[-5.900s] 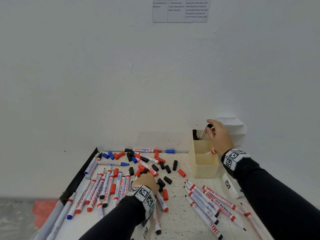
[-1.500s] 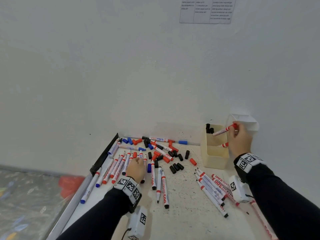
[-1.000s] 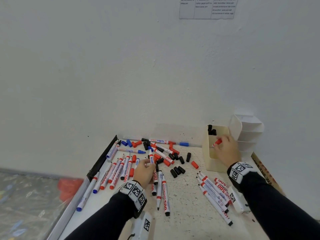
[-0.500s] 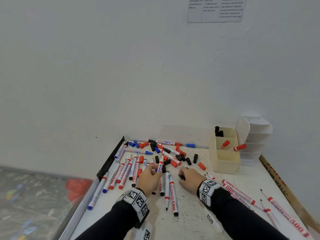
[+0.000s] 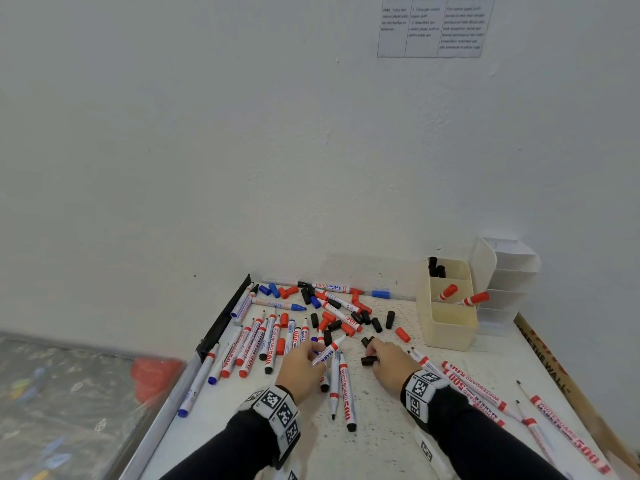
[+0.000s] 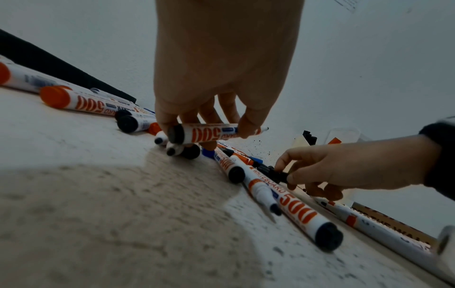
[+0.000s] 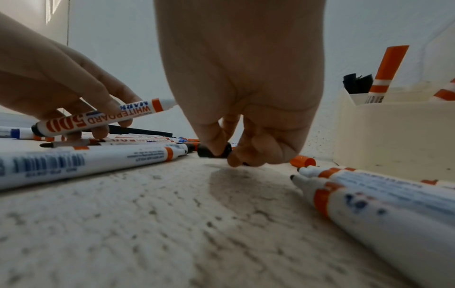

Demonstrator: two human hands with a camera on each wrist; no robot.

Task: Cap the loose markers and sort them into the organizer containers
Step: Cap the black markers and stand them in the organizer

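My left hand point(image 5: 304, 362) holds an uncapped white marker point(image 5: 329, 349) with a black end just above the table; it shows as the marker point(image 6: 209, 133) between thumb and fingers in the left wrist view. My right hand point(image 5: 384, 365) pinches a black cap point(image 5: 369, 360) at the table surface, the cap point(image 7: 214, 151) sitting between thumb and forefinger in the right wrist view. Several loose markers and red, black and blue caps point(image 5: 346, 310) lie scattered ahead. The cream organizer point(image 5: 450, 327) stands at the back right with two red-capped markers point(image 5: 465, 296) and black-capped ones point(image 5: 436, 266) inside.
A white tiered holder point(image 5: 509, 275) stands against the wall behind the organizer. More uncapped markers point(image 5: 478, 393) lie to the right of my right wrist. A black strip point(image 5: 221, 320) edges the table's left side, with the floor below.
My right hand left the organizer, where a red-capped marker now stays, and came down to the table centre onto a black cap. My left hand lifted one marker from the pile.
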